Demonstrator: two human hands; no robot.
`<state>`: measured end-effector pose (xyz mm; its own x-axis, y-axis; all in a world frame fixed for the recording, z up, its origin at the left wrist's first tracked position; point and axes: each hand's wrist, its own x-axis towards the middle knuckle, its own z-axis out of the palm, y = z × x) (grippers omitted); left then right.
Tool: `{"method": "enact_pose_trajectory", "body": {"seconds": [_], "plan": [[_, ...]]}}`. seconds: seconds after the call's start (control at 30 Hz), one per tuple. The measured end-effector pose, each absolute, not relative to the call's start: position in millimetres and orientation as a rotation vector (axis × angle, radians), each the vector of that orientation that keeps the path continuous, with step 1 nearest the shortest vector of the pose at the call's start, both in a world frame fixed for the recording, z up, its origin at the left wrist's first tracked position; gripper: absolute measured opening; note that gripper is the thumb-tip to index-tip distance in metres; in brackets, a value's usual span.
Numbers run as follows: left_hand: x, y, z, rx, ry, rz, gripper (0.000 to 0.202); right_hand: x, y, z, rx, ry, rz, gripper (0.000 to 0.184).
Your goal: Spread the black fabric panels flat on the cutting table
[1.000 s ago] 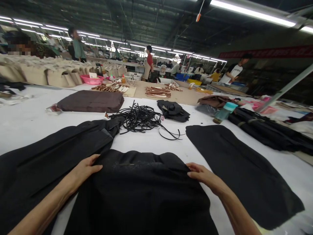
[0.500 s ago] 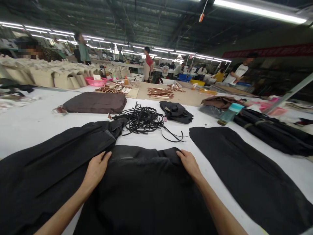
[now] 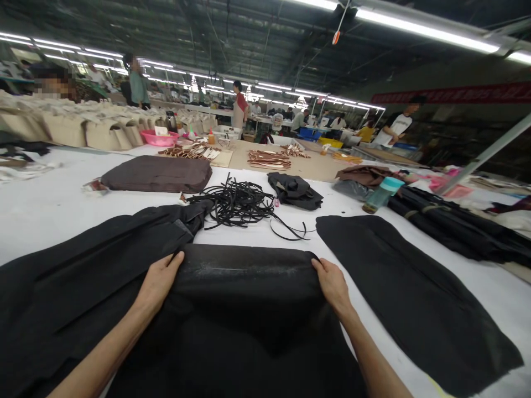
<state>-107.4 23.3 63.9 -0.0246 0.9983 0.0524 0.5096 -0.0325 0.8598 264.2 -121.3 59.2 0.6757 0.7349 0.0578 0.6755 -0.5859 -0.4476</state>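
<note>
A black fabric piece [image 3: 244, 309] lies in front of me on the white table [image 3: 50, 204], its far edge folded into a smooth roll. My left hand [image 3: 160, 282] grips the left end of that fold, fingers closed on the cloth. My right hand [image 3: 332, 282] grips the right end the same way. Another black piece [image 3: 83, 271] lies overlapped on the left. A flat black panel [image 3: 406, 293] lies to the right, apart from my hands.
Beyond the fold lie a tangle of black straps [image 3: 240, 202], a dark brown cushion-like stack [image 3: 157, 174], a small black bundle [image 3: 294, 190] and a teal-capped bottle [image 3: 379, 193]. Black cloth rolls [image 3: 456, 226] lie at the right. People stand at distant tables.
My hands moved forward to the far edge of the black piece and took hold of it; the rumpled edge is now pulled into a straight, smooth fold.
</note>
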Motion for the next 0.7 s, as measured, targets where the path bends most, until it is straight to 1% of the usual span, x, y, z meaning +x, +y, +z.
{"method": "enact_pose_trajectory", "body": {"seconds": [0.07, 0.2, 0.3, 0.37, 0.43, 0.47, 0.5, 0.53, 0.6, 0.63, 0.7], "plan": [[-102, 25, 64, 1.780, 1.616, 0.944, 0.040, 265, -117, 54, -2.508, -1.115, 0.152, 0.035], [-94, 18, 71, 2.110, 1.608, 0.962, 0.048, 266, -115, 50, -2.595, -1.122, 0.025, 0.036], [-91, 0, 81, 2.313, 1.522, 0.949, 0.042, 261, -122, 58, -2.606, -1.139, -0.160, 0.042], [-87, -18, 85, 2.505, 1.319, 0.801, 0.035, 250, -132, 64, -2.553, -1.261, -0.333, 0.043], [-80, -39, 83, 2.665, 1.034, 0.519, 0.033, 232, -145, 68, -2.414, -1.578, -0.408, 0.039], [-77, -49, 80, 2.702, 0.911, 0.367, 0.035, 221, -153, 67, -2.310, -1.793, -0.376, 0.038], [-75, -58, 76, 2.712, 0.830, 0.241, 0.043, 211, -162, 66, -2.192, -2.014, -0.287, 0.039], [-73, -66, 72, 2.715, 0.778, 0.141, 0.054, 201, -171, 63, -2.084, -2.198, -0.167, 0.043], [-75, -78, 62, 2.720, 0.717, 0.014, 0.071, 187, -191, 55, -1.958, -2.401, -0.006, 0.061], [-77, -83, 58, 2.724, 0.693, -0.023, 0.074, 183, -201, 50, -1.936, -2.444, 0.020, 0.068], [-86, -91, 52, 2.729, 0.638, -0.065, 0.075, 181, -221, 42, -1.912, -2.487, -0.031, 0.075]]}}
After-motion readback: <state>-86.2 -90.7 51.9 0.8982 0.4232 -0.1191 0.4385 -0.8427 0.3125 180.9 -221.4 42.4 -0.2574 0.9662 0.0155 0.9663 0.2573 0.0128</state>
